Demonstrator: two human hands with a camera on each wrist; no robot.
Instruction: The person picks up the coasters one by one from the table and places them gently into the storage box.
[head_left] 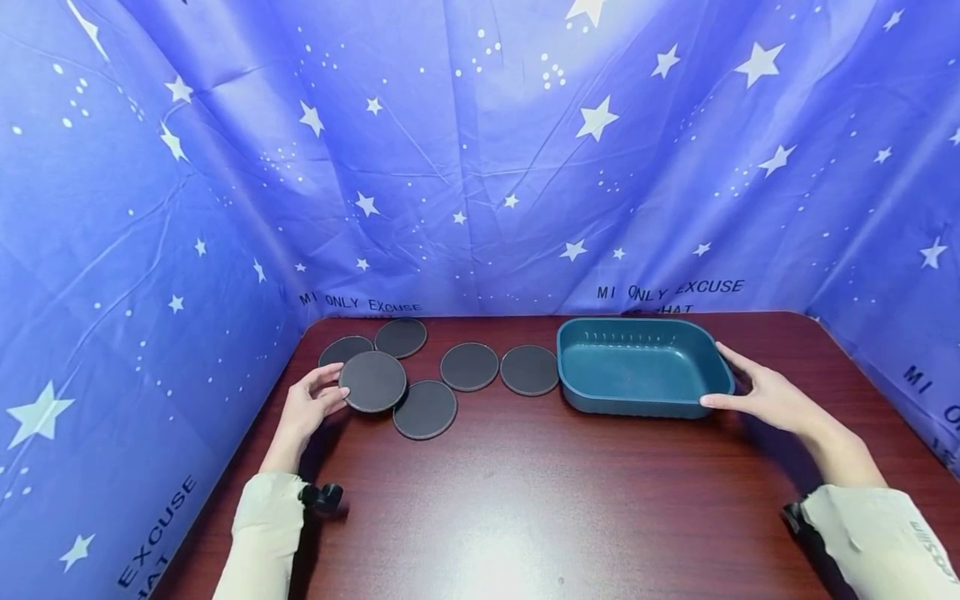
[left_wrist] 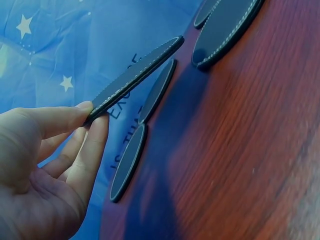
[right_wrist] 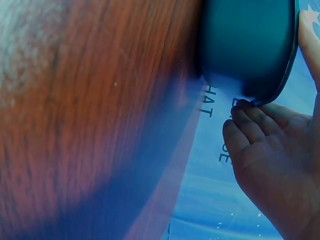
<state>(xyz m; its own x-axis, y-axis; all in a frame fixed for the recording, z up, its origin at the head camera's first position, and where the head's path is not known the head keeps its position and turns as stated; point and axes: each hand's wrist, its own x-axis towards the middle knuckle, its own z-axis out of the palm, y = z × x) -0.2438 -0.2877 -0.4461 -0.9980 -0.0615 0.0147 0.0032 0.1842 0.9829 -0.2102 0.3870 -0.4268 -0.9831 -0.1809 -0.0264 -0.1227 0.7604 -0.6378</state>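
Note:
My left hand [head_left: 306,406] pinches the edge of a round black coaster [head_left: 372,381] between thumb and fingers. In the left wrist view this coaster [left_wrist: 137,75] is tilted and raised off the table, with pale stitching along its rim. Two coasters lie behind it, a far-left coaster [head_left: 343,347] partly covered by it and a back coaster [head_left: 401,337]. Just to its right lies another coaster [head_left: 425,421]. My right hand [head_left: 776,400] holds the right end of a teal rectangular basin [head_left: 645,408], thumb at the front corner and fingers at the back corner.
Two more coasters, a middle one [head_left: 469,367] and a right one [head_left: 529,370], lie flat left of the basin. The dark red wooden table [head_left: 480,492] meets a blue star-printed curtain [head_left: 465,208] at its back and sides.

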